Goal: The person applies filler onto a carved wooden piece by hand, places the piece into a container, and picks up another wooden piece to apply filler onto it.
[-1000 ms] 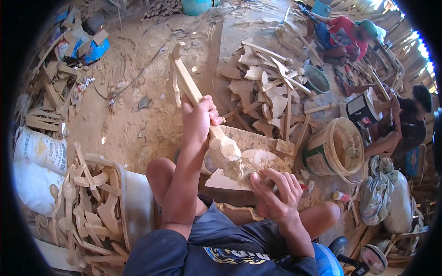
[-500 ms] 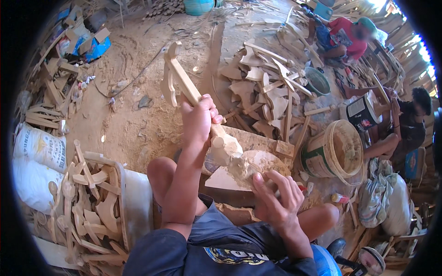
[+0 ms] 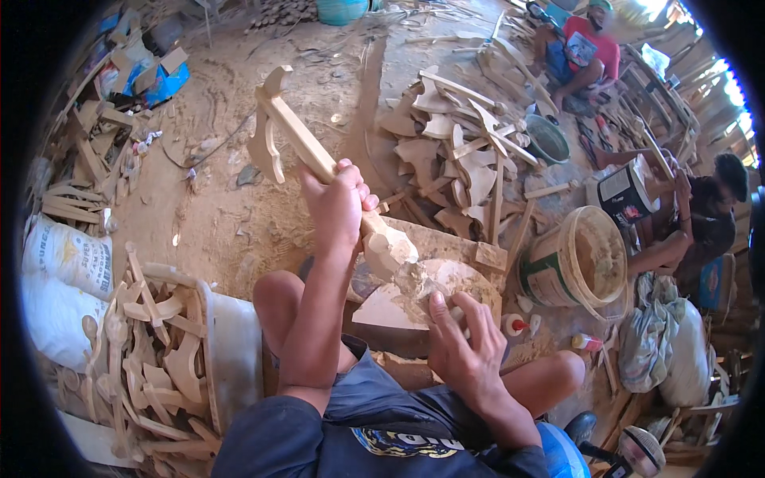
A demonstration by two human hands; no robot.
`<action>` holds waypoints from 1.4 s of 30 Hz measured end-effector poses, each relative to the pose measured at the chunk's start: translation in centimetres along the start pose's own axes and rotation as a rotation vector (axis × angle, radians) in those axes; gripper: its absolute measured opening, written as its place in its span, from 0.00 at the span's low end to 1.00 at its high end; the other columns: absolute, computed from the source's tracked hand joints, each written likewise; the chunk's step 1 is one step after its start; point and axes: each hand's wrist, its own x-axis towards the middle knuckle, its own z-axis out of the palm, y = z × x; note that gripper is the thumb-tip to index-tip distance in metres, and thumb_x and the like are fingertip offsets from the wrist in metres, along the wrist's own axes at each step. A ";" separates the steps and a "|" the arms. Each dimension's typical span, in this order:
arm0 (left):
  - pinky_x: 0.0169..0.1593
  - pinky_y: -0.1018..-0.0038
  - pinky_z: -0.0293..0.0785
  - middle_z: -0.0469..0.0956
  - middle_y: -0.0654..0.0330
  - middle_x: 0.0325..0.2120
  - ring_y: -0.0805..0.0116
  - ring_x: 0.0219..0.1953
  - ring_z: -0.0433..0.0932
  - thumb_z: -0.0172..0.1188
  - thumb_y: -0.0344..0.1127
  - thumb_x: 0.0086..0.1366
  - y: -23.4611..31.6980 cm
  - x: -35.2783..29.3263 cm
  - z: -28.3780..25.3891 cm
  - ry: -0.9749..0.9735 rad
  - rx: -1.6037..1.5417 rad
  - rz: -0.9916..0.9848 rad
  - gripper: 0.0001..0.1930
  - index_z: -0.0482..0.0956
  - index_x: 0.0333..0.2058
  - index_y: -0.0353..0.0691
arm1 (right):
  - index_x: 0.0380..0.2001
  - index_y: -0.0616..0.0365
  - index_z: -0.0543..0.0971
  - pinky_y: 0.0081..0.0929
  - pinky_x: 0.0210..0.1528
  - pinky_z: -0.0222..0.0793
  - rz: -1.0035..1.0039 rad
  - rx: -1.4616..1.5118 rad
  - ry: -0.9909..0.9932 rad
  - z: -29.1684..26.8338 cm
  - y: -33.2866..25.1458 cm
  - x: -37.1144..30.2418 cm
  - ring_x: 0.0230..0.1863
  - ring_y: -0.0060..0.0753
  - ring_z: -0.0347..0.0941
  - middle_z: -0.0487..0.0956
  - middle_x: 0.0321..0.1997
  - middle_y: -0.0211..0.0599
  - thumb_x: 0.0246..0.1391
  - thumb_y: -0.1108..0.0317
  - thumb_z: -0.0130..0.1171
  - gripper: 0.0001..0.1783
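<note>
One carved wooden piece [image 3: 303, 139] slants over a pale board [image 3: 386, 312], the left hand [image 3: 335, 209] clenched around it; the right hand [image 3: 468, 346] bends its fingers beside the smeared end, their grasp unclear.

Your left hand [image 3: 339, 205] and right hand [image 3: 466, 342] make two, with one carved wooden piece [image 3: 300, 137] held. Around you, count two co-workers [image 3: 602, 56], two buckets [image 3: 550, 267], one dark green basin [image 3: 547, 139], one teal tub [image 3: 343, 10], two small bottles [image 3: 588, 342] and one plastic bin [image 3: 233, 350]. The loose wooden parts [image 3: 480, 177] overlap too much for you to count.
</note>
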 end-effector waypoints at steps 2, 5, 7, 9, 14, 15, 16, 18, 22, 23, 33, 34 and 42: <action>0.24 0.76 0.66 0.67 0.66 0.30 0.80 0.22 0.65 0.53 0.20 0.67 -0.1 0.2 -0.2 0.015 0.008 0.025 0.21 0.61 0.54 0.48 | 0.63 0.54 0.82 0.36 0.36 0.77 -0.001 -0.020 -0.027 0.1 -0.4 0.0 0.37 0.44 0.79 0.79 0.49 0.45 0.44 0.74 0.73 0.38; 0.24 0.76 0.66 0.67 0.66 0.30 0.80 0.22 0.65 0.53 0.21 0.68 0.2 0.2 -0.3 0.035 0.007 0.043 0.21 0.61 0.55 0.48 | 0.62 0.54 0.82 0.36 0.35 0.77 0.037 0.008 -0.037 -0.9 -0.3 0.3 0.35 0.42 0.79 0.80 0.47 0.43 0.48 0.75 0.73 0.34; 0.24 0.76 0.66 0.68 0.66 0.30 0.80 0.22 0.65 0.53 0.21 0.68 0.3 0.4 -0.6 0.025 0.007 0.035 0.21 0.61 0.55 0.48 | 0.62 0.53 0.83 0.35 0.33 0.77 0.048 0.020 0.031 -1.0 -0.2 0.5 0.33 0.38 0.78 0.80 0.44 0.40 0.52 0.74 0.75 0.32; 0.24 0.76 0.66 0.68 0.66 0.30 0.80 0.21 0.65 0.53 0.21 0.68 -0.1 0.6 -0.7 0.012 0.004 0.022 0.20 0.61 0.54 0.48 | 0.62 0.52 0.83 0.34 0.32 0.76 0.021 0.016 0.056 -0.3 0.3 0.6 0.33 0.37 0.78 0.81 0.44 0.39 0.51 0.74 0.75 0.32; 0.24 0.77 0.66 0.66 0.67 0.27 0.81 0.21 0.65 0.52 0.21 0.69 0.5 0.6 -0.3 0.015 -0.016 0.044 0.12 0.64 0.47 0.44 | 0.61 0.50 0.84 0.32 0.30 0.73 -0.051 -0.065 -0.032 -1.3 0.3 0.6 0.33 0.33 0.77 0.81 0.43 0.37 0.51 0.74 0.73 0.30; 0.24 0.77 0.66 0.66 0.67 0.27 0.81 0.21 0.65 0.52 0.21 0.69 0.7 1.1 -1.1 0.017 -0.010 0.054 0.12 0.64 0.47 0.44 | 0.59 0.50 0.85 0.31 0.30 0.73 -0.048 -0.098 -0.013 -1.8 0.7 0.7 0.33 0.33 0.77 0.82 0.43 0.36 0.52 0.74 0.73 0.29; 0.24 0.76 0.66 0.66 0.68 0.26 0.80 0.21 0.65 0.52 0.22 0.69 0.7 2.2 -2.8 -0.021 -0.073 -0.017 0.09 0.65 0.42 0.44 | 0.58 0.50 0.86 0.31 0.30 0.72 -0.048 -0.127 0.013 -2.1 1.0 0.8 0.32 0.32 0.77 0.82 0.43 0.35 0.52 0.75 0.72 0.27; 0.25 0.76 0.66 0.66 0.68 0.24 0.79 0.21 0.65 0.52 0.22 0.68 0.4 3.6 -4.4 -0.058 -0.132 -0.075 0.07 0.65 0.37 0.43 | 0.54 0.51 0.88 0.30 0.29 0.71 -0.020 -0.152 0.156 -2.1 2.4 1.2 0.32 0.32 0.77 0.83 0.43 0.35 0.52 0.75 0.72 0.24; 0.27 0.81 0.68 0.64 0.70 0.20 0.79 0.22 0.66 0.52 0.25 0.69 -1.1 5.3 -6.2 -0.150 -0.686 -0.346 0.13 0.64 0.25 0.47 | 0.53 0.53 0.89 0.32 0.33 0.77 0.152 -0.189 0.208 -3.5 3.7 1.0 0.35 0.38 0.82 0.84 0.45 0.39 0.53 0.74 0.74 0.22; 0.28 0.82 0.68 0.65 0.70 0.20 0.80 0.22 0.67 0.52 0.25 0.67 -1.7 5.4 -6.6 -0.144 -0.727 -0.353 0.12 0.64 0.25 0.46 | 0.53 0.53 0.89 0.34 0.35 0.78 0.207 -0.148 0.189 -3.7 3.6 1.0 0.37 0.40 0.83 0.84 0.46 0.40 0.54 0.74 0.73 0.21; 0.30 0.80 0.77 0.69 0.64 0.22 0.77 0.22 0.72 0.54 0.24 0.65 -2.6 5.5 -6.6 -0.434 -1.210 -0.765 0.08 0.67 0.27 0.41 | 0.55 0.57 0.88 0.35 0.40 0.81 0.253 -0.082 0.208 -4.6 4.8 1.1 0.37 0.41 0.85 0.83 0.48 0.42 0.55 0.78 0.71 0.22; 0.31 0.80 0.79 0.69 0.63 0.23 0.77 0.23 0.72 0.53 0.23 0.65 -2.3 5.2 -6.1 -0.376 -1.248 -0.778 0.05 0.68 0.30 0.39 | 0.55 0.57 0.88 0.35 0.40 0.81 0.259 -0.085 0.214 -4.8 4.9 1.1 0.37 0.41 0.85 0.83 0.48 0.42 0.55 0.78 0.71 0.22; 0.36 0.79 0.73 0.75 0.69 0.32 0.79 0.31 0.76 0.67 0.36 0.75 -0.6 -0.2 -0.6 -0.459 0.223 0.212 0.10 0.79 0.50 0.42 | 0.55 0.54 0.88 0.34 0.38 0.80 0.321 -0.077 0.325 -6.2 7.2 1.2 0.36 0.40 0.85 0.83 0.47 0.42 0.55 0.76 0.71 0.22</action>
